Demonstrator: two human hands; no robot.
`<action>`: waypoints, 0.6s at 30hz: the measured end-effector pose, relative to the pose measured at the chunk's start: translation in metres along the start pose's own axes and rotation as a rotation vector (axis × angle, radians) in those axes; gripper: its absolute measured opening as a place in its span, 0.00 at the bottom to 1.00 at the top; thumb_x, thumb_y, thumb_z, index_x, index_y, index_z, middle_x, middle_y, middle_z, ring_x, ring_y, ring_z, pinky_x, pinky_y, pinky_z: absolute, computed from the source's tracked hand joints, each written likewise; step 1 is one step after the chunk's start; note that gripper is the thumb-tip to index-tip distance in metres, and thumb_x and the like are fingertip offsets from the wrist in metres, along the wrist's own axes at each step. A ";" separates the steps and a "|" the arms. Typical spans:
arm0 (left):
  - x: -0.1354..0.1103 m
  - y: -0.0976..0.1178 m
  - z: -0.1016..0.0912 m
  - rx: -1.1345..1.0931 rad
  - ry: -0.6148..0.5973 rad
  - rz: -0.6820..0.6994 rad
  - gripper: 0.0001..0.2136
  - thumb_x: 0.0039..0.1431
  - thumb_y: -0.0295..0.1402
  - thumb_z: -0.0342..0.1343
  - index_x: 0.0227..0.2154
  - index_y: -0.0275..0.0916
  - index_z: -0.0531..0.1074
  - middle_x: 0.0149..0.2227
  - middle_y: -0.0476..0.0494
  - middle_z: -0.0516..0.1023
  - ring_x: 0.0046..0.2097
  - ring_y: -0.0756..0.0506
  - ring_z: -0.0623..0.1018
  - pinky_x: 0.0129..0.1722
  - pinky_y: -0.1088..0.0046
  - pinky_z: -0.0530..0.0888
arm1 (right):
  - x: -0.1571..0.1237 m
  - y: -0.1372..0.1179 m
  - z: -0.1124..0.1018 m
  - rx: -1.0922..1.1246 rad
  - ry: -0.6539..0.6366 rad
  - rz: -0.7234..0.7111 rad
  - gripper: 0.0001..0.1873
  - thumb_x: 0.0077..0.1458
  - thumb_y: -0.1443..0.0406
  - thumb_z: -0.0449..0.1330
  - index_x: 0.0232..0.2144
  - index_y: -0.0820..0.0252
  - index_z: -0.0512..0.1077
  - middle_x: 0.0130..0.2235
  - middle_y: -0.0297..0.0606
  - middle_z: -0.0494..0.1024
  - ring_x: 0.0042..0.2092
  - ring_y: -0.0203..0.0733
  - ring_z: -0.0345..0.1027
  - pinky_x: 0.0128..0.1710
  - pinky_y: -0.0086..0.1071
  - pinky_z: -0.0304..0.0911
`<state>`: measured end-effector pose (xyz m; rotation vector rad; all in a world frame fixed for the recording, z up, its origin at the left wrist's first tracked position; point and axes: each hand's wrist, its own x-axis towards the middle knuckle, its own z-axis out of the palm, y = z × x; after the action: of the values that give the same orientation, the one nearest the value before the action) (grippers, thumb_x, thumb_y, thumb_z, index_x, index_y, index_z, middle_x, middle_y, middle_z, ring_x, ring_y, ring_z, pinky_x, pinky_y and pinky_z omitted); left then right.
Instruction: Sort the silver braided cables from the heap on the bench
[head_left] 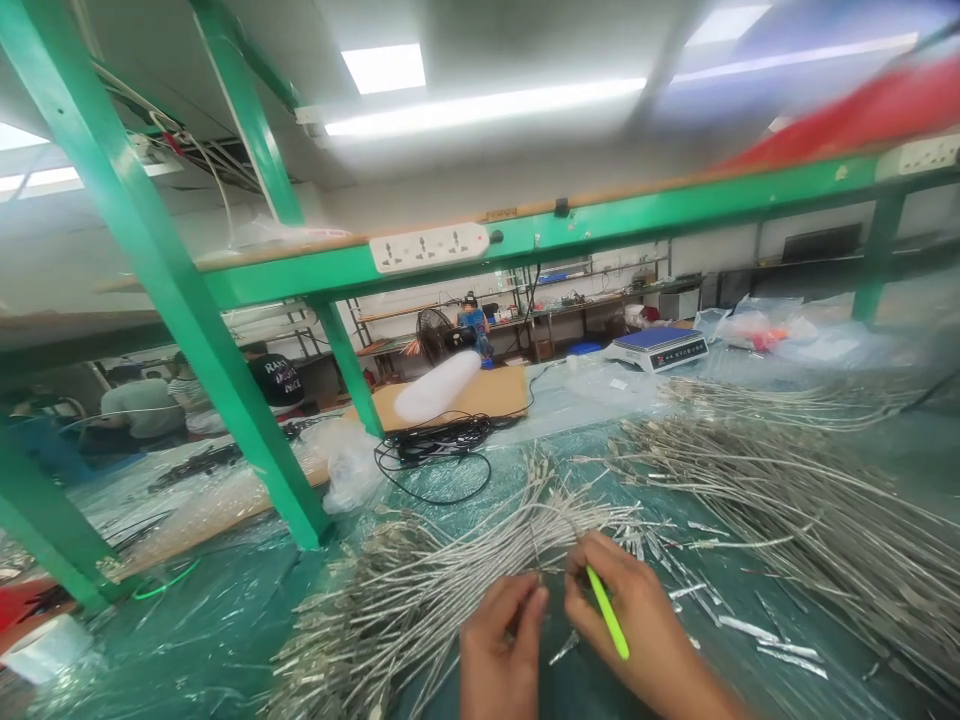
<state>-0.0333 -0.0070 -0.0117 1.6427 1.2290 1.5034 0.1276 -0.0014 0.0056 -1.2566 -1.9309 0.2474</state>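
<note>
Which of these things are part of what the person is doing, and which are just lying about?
Likely part of the job:
silver cables by the left hand
bright green tool in the right hand
shiny strips, scattered

Apparently just lying about:
blue-topped scale
black cable coil
white roll
fan in the background

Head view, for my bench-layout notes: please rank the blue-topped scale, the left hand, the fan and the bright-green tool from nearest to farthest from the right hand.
1. Bright-green tool: in the right hand itself.
2. Left hand: close by, to its left.
3. Blue-topped scale: farther ahead.
4. Fan: ahead to the left, in the background.
</note>
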 end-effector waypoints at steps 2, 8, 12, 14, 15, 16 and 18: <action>0.004 0.003 -0.005 -0.126 0.016 -0.177 0.11 0.53 0.39 0.63 0.33 0.37 0.81 0.26 0.44 0.80 0.22 0.50 0.70 0.23 0.75 0.69 | 0.000 0.005 -0.002 -0.051 -0.053 0.043 0.05 0.56 0.70 0.52 0.29 0.57 0.66 0.31 0.36 0.73 0.33 0.40 0.70 0.34 0.30 0.61; 0.012 0.014 -0.013 -0.526 -0.049 -0.363 0.14 0.47 0.41 0.67 0.32 0.34 0.81 0.26 0.44 0.77 0.20 0.55 0.64 0.17 0.80 0.63 | -0.015 0.013 0.012 -0.162 -0.284 0.058 0.12 0.36 0.79 0.57 0.20 0.59 0.73 0.24 0.41 0.80 0.26 0.50 0.76 0.22 0.30 0.52; 0.009 0.015 -0.011 -0.461 -0.114 -0.301 0.13 0.49 0.41 0.66 0.32 0.35 0.82 0.26 0.43 0.78 0.20 0.55 0.65 0.19 0.79 0.65 | -0.019 0.009 0.018 -0.205 -0.350 0.032 0.18 0.35 0.80 0.56 0.27 0.59 0.76 0.29 0.44 0.83 0.30 0.51 0.78 0.23 0.30 0.54; 0.008 0.014 -0.011 -0.366 -0.148 -0.233 0.13 0.51 0.40 0.64 0.33 0.36 0.82 0.27 0.43 0.79 0.21 0.53 0.66 0.21 0.77 0.66 | -0.017 0.006 0.013 -0.221 -0.346 0.032 0.19 0.36 0.79 0.55 0.30 0.58 0.75 0.31 0.41 0.83 0.33 0.49 0.78 0.26 0.29 0.56; 0.008 0.014 -0.011 -0.323 -0.160 -0.202 0.12 0.52 0.40 0.64 0.33 0.36 0.82 0.28 0.43 0.79 0.21 0.53 0.66 0.22 0.77 0.67 | -0.015 0.005 0.009 -0.233 -0.339 0.037 0.19 0.36 0.79 0.55 0.31 0.57 0.75 0.32 0.41 0.83 0.34 0.48 0.78 0.26 0.29 0.57; 0.008 0.014 -0.011 -0.289 -0.168 -0.174 0.12 0.52 0.40 0.63 0.33 0.36 0.82 0.28 0.43 0.79 0.22 0.52 0.67 0.23 0.76 0.67 | -0.014 0.003 0.003 -0.247 -0.330 0.043 0.18 0.37 0.78 0.55 0.32 0.57 0.74 0.33 0.40 0.83 0.35 0.47 0.78 0.27 0.29 0.58; 0.008 0.015 -0.011 -0.248 -0.175 -0.127 0.12 0.53 0.40 0.62 0.34 0.37 0.82 0.28 0.45 0.78 0.22 0.52 0.66 0.23 0.76 0.66 | -0.014 -0.001 -0.011 -0.282 -0.320 0.053 0.17 0.37 0.77 0.55 0.31 0.57 0.73 0.34 0.41 0.82 0.36 0.48 0.77 0.28 0.30 0.58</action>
<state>-0.0412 -0.0072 0.0072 1.4699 0.9896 1.3443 0.1371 -0.0159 0.0062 -1.5287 -2.2665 0.2183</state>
